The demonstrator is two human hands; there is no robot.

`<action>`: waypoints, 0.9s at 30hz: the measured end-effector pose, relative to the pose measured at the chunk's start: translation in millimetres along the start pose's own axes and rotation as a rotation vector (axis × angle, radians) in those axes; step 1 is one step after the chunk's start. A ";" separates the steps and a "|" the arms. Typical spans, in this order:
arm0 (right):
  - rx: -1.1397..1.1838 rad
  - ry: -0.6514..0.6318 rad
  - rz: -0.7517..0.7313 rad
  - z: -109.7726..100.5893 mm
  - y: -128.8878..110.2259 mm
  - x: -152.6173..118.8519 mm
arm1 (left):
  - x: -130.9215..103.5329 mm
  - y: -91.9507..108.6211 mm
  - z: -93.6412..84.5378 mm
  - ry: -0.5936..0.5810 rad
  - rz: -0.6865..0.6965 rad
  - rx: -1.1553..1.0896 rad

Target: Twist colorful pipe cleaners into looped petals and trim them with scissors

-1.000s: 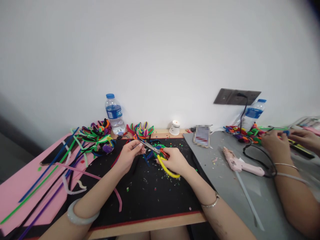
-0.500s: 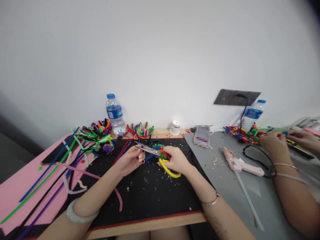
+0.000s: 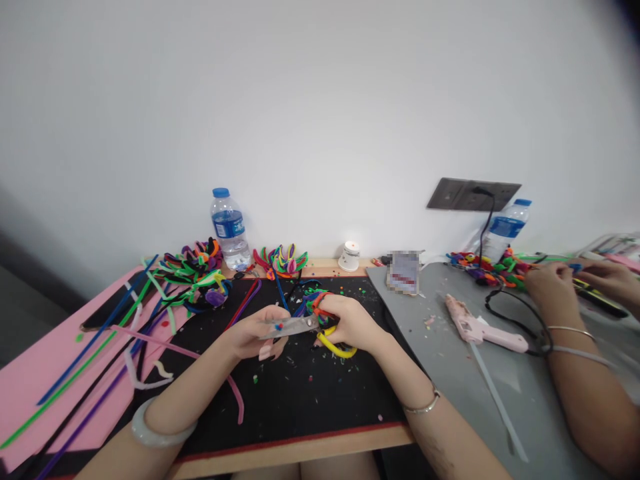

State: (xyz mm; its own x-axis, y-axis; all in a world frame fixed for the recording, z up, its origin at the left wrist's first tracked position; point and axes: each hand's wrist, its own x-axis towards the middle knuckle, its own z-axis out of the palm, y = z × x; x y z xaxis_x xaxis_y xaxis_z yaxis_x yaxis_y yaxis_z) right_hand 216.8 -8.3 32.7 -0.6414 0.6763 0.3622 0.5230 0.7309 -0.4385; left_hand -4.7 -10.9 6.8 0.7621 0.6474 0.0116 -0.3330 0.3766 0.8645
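My right hand (image 3: 350, 323) is closed on scissors (image 3: 295, 325) with red and yellow handles. Their blades point left across the fingers of my left hand (image 3: 254, 333). That hand is pinched on a small blue piece (image 3: 279, 327), with a bit of red beside it; the blades partly overlap my fingers. Just behind the scissors, a tangle of blue and green fuzzy stems (image 3: 307, 301) lies on the black mat (image 3: 300, 407), partly hidden by my right hand. A blue stem (image 3: 281, 290) rises behind my left fingertips.
Fuzzy stem bundles (image 3: 193, 273), a water bottle (image 3: 230, 230) and a white cup (image 3: 349, 256) stand along the wall. Long stems cross a pink sheet (image 3: 30, 373) at left. At right are a pink glue gun (image 3: 485, 330) and another person's hands (image 3: 553, 290).
The scissor blades have swung down to lie nearly level and look closer together. My left hand has lowered slightly, and the blue stem behind it stands more upright.
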 end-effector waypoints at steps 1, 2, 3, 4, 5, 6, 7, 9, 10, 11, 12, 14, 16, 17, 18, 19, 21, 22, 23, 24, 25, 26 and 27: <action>0.009 0.006 -0.008 0.5 0.2 0.2 | 0.2 -1.0 -0.5 -0.029 0.000 -0.006; 0.013 0.015 -0.005 1.3 0.7 0.2 | 1.0 -1.7 -0.6 -0.040 0.020 -0.025; 0.012 0.029 0.011 2.2 1.4 0.2 | 2.2 -2.0 -0.5 -0.030 0.052 -0.055; 0.011 0.048 0.039 3.1 2.3 0.0 | 3.8 -1.8 0.0 -0.005 0.088 -0.089; 0.009 0.067 0.077 3.9 3.1 -0.3 | 5.5 -1.2 0.8 0.034 0.129 -0.125; 0.007 0.085 0.118 4.6 3.7 -0.6 | 7.2 -0.3 1.7 0.075 0.160 -0.154; 0.005 0.103 0.159 5.2 4.2 -0.9 | 9.0 0.6 2.4 0.120 0.192 -0.174; -0.004 0.124 0.232 5.9 4.5 -1.4 | 12.2 1.8 2.9 0.215 0.244 -0.183; -0.014 0.125 0.262 6.1 4.3 -1.5 | 13.6 1.8 2.6 0.268 0.266 -0.169; -0.028 0.120 0.286 6.3 3.9 -1.5 | 14.9 1.5 1.9 0.320 0.287 -0.148; -0.044 0.112 0.303 6.5 3.6 -1.5 | 16.2 0.9 1.2 0.370 0.308 -0.121; -0.078 0.099 0.328 7.0 3.2 -1.2 | 18.3 -0.6 0.0 0.460 0.362 -0.055; -0.113 0.096 0.354 7.9 3.2 -1.1 | 20.0 -1.9 0.4 0.533 0.401 0.030; -0.131 0.092 0.375 8.6 3.3 -1.1 | 20.7 -2.4 1.1 0.566 0.407 0.080; -0.151 0.085 0.397 9.4 3.4 -1.1 | 21.3 -2.9 2.2 0.597 0.405 0.133; -0.171 0.073 0.418 10.3 3.4 -1.1 | 21.8 -3.3 3.4 0.623 0.400 0.184; -0.212 0.050 0.440 12.1 2.9 -1.2 | 22.6 -4.1 5.6 0.659 0.390 0.265; -0.230 0.041 0.443 13.0 2.5 -1.3 | 23.0 -4.4 6.4 0.669 0.386 0.293; -0.245 0.035 0.442 13.7 2.0 -1.3 | 23.3 -4.7 7.0 0.677 0.385 0.313; -0.257 0.031 0.439 14.4 1.5 -1.4 | 23.5 -4.9 7.2 0.685 0.385 0.327; -0.267 0.029 0.437 14.9 1.1 -1.5 | 23.7 -5.0 7.3 0.696 0.387 0.334; -0.277 0.030 0.438 15.3 0.8 -1.6 | 23.8 -5.1 7.1 0.711 0.394 0.336; -0.286 0.032 0.439 15.6 0.7 -1.7 | 23.9 -5.1 6.8 0.728 0.402 0.336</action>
State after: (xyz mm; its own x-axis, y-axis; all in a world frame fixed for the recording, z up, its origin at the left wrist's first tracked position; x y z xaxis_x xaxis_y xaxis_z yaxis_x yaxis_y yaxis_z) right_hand 209.5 -10.4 19.0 -0.3120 0.9239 0.2214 0.8741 0.3705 -0.3142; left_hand 18.9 -1.8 6.1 0.0438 0.9915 0.1225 -0.2321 -0.1091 0.9666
